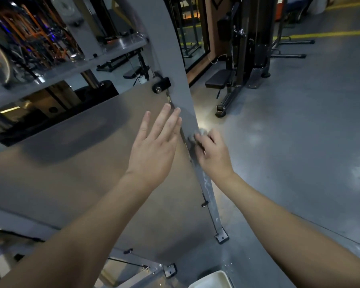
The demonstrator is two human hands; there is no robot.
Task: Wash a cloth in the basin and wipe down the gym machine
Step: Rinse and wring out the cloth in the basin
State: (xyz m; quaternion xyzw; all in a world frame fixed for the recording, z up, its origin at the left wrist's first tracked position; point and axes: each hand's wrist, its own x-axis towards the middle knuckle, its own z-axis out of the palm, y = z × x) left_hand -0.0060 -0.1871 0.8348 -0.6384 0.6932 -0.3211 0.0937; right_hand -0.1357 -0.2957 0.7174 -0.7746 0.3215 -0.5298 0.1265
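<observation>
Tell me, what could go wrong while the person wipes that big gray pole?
The cloth looks wet and the gray upright shows streaks, so drips could make the floor slippery. The white basin sits near the person's feet and might get kicked. The left hand lies open by the post edge, near a black bracket.

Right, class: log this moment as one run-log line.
phase: wiping | right hand: presses cloth on grey frame post | left hand: open | basin: floor
</observation>
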